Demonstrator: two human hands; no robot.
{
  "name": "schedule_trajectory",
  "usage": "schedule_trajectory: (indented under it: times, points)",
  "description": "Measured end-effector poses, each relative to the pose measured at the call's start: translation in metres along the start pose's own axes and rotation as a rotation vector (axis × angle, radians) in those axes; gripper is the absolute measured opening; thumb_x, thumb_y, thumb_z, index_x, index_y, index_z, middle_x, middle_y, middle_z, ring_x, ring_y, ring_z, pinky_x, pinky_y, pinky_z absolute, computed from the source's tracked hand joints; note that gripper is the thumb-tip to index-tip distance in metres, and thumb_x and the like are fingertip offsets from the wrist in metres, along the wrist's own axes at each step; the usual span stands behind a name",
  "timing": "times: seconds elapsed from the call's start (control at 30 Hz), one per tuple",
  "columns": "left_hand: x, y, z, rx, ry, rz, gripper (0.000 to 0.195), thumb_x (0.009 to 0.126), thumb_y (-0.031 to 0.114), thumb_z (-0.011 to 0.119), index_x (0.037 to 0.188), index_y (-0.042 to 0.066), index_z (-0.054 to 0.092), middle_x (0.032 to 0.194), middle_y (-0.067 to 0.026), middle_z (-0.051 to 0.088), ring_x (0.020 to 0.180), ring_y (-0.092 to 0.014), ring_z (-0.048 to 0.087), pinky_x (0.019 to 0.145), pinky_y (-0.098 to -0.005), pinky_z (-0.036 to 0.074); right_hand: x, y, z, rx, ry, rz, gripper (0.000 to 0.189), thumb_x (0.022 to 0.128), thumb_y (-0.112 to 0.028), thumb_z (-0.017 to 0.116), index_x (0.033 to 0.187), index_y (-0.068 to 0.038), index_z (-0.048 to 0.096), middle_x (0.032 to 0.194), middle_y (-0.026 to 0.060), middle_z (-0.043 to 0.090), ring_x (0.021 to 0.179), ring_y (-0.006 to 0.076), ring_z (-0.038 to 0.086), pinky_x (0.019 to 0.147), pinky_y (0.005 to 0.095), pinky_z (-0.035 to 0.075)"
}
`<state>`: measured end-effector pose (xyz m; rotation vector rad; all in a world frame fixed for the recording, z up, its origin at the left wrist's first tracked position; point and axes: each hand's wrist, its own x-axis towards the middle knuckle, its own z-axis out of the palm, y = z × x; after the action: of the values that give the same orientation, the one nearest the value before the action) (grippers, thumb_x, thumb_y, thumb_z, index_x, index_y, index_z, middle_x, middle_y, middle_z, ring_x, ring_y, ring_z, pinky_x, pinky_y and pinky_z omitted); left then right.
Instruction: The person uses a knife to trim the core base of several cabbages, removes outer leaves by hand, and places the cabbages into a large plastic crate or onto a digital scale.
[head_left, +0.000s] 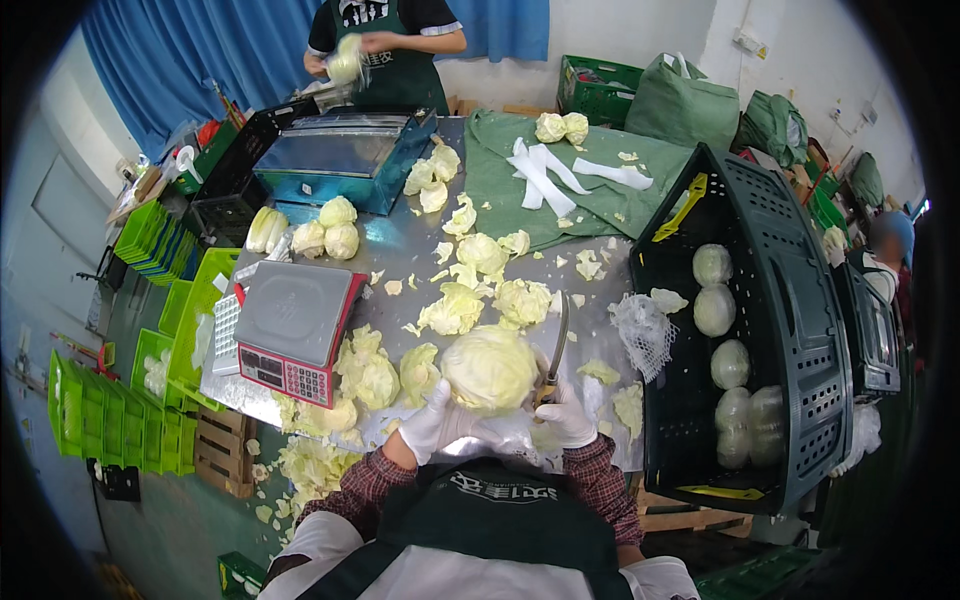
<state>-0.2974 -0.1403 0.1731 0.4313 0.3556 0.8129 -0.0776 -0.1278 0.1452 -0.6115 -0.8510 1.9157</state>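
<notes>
A large pale-green cabbage head (491, 367) is held over the near edge of the metal table (394, 251). My left hand (433, 424), in a white glove, cups its lower left side. In my gloved right hand (568, 416) is the handle of a curved knife (559, 337), its blade pointing away from me beside the cabbage. Loose cabbage leaves (452, 309) lie just beyond the head, and more trimmed leaves (367, 371) lie to its left. White foam netting (643, 334) rests to the right of the knife.
A red-framed weighing scale (296, 315) stands at left. On the right, a dark green crate (806, 315) lies tipped, holding several wrapped cabbages (714, 310). Across the table, a co-worker (390, 60) handles a cabbage behind a blue wrapping machine (337, 161). Leaf scraps (311, 465) litter the left floor.
</notes>
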Motion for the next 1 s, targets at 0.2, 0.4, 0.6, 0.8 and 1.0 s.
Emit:
schedule_trajectory:
  times: [0.2,0.4,0.6,0.8,1.0]
  points:
    - [0.002,0.008,-0.024,0.105,0.189,0.213,0.085,0.080,0.037,0.073,0.142,0.005,0.025,0.139,-0.0135,0.042,0.122,-0.026,0.048,0.090,-0.0430,0.051,0.013,-0.007,0.007,-0.241,-0.026,0.061,0.089,0.069,-0.021,0.076,0.144,-0.002,0.031,0.143,0.0084,0.040,0.118,0.0115,0.045,0.087,0.0217,0.043]
    - [0.002,0.006,-0.005,0.707,0.416,0.657,0.095,0.066,0.021,0.084,0.140,0.003,0.027,0.141,-0.0129,0.036,0.128,-0.024,0.040,0.104,-0.0353,0.038,0.033,0.018,0.019,-0.309,0.185,-0.149,0.080,0.077,-0.033,0.074,0.139,0.000,0.036,0.126,0.0067,0.052,0.085,0.0047,0.053,0.064,0.0175,0.043]
    - [-0.012,0.048,0.025,1.476,0.432,0.535,0.120,0.051,0.026,0.091,0.145,0.003,0.020,0.142,-0.0200,0.032,0.134,-0.034,0.031,0.110,-0.0393,0.028,0.029,0.009,-0.010,-0.026,0.121,0.045,0.064,0.080,-0.043,0.071,0.122,0.000,0.050,0.063,-0.0059,0.048,0.046,0.0031,0.036,0.040,0.0179,0.026]
    - [0.025,-0.001,-0.008,1.049,0.132,0.281,0.112,0.056,0.014,0.088,0.145,0.003,0.021,0.139,-0.0143,0.037,0.128,-0.025,0.040,0.105,-0.0353,0.036,0.007,0.006,-0.017,-0.451,0.279,0.117,0.037,0.090,-0.032,0.062,0.112,-0.002,0.058,0.066,-0.0035,0.051,0.054,0.0086,0.045,0.049,0.0229,0.038]
    - [0.046,-0.066,-0.068,1.547,0.604,0.422,0.105,0.054,0.030,0.086,0.138,0.002,0.030,0.115,-0.0181,0.045,0.105,-0.034,0.050,0.090,-0.0398,0.044,-0.038,0.034,-0.013,-1.395,0.444,-0.157,0.025,0.090,-0.026,0.058,0.106,-0.007,0.061,0.084,0.0161,0.064,0.077,0.0341,0.062,0.064,0.0398,0.050]
